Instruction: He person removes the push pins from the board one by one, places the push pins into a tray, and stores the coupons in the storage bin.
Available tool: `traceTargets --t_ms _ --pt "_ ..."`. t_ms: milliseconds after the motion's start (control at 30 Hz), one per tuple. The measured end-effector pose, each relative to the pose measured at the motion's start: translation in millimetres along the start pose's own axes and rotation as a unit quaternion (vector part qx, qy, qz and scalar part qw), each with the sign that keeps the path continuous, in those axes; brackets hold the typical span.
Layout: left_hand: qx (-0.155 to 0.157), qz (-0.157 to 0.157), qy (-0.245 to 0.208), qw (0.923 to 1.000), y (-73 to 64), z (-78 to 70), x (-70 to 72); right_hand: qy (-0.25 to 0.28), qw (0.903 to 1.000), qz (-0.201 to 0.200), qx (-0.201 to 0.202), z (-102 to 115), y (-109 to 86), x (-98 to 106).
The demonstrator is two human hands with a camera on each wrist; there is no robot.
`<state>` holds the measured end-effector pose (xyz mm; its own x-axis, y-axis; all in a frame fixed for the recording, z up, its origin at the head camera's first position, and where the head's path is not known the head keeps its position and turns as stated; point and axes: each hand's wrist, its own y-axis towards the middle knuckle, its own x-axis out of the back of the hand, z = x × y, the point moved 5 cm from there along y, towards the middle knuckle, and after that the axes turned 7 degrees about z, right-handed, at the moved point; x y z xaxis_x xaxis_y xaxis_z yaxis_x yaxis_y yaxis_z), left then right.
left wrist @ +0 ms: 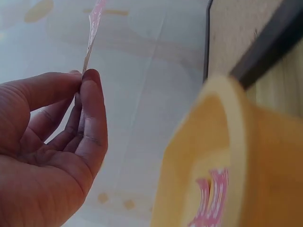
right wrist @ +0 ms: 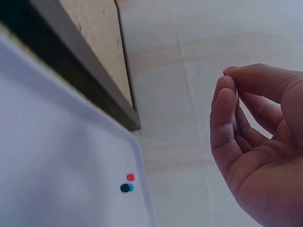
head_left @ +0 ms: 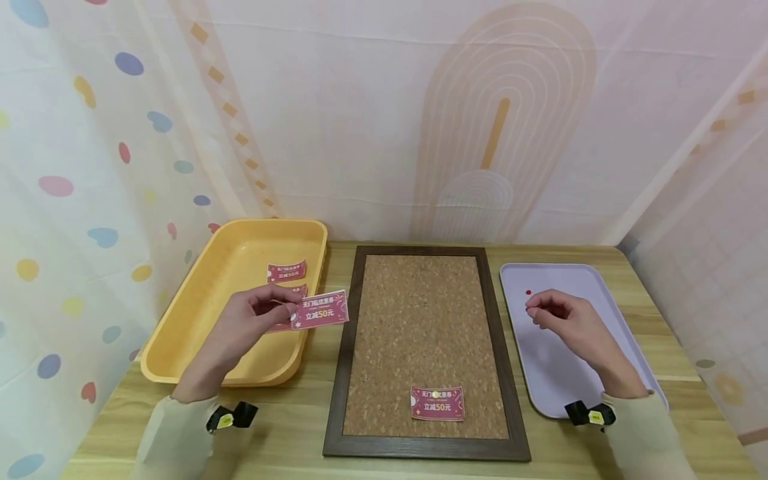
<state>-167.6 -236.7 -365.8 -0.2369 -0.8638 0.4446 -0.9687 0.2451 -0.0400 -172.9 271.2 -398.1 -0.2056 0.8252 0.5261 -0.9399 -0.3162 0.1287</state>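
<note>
My left hand (head_left: 240, 328) pinches a pink coupon (head_left: 321, 311) between thumb and fingers, over the right side of the yellow basin (head_left: 240, 233). The left wrist view shows that coupon (left wrist: 96, 19) nearly edge-on. More coupons (head_left: 287, 272) lie in the basin, partly behind the hand. My right hand (head_left: 573, 327), above the lilac tray (head_left: 549, 387), pinches a tiny pink thumbtack (right wrist: 225, 72), mostly hidden by the fingertips. On the framed corkboard (head_left: 426, 320), one coupon (head_left: 438, 408) lies near the front edge with a yellow thumbtack (head_left: 435, 395) at its top.
In the tray, the right wrist view shows a red thumbtack (right wrist: 130, 177) beside a black one (right wrist: 125, 188) and a teal one (right wrist: 131, 187). The corkboard's dark frame (head_left: 429, 447) stands between basin and tray on the wooden table (head_left: 288, 427). A patterned curtain (head_left: 360, 120) hangs behind.
</note>
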Motion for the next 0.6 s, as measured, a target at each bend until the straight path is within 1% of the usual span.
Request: traceTargets --t_ms 200,367,467,600 --pt "-0.002 -0.004 0.032 0.9995 -1.0 12.6 15.4 -0.012 0.9998 -0.002 -0.015 -8 -2.0 8" --pt "0.006 0.002 0.054 0.9985 -2.0 21.1 26.0 -0.032 0.9990 0.001 -0.030 -12 -4.0 13" --pt "0.013 0.005 0.061 0.9981 -2.5 26.8 31.4 -0.037 0.9987 0.005 -0.035 -15 -5.0 16" --pt "0.017 0.005 0.055 0.9983 -2.7 35.6 37.9 -0.043 0.9982 0.008 -0.041 -18 -5.6 19"
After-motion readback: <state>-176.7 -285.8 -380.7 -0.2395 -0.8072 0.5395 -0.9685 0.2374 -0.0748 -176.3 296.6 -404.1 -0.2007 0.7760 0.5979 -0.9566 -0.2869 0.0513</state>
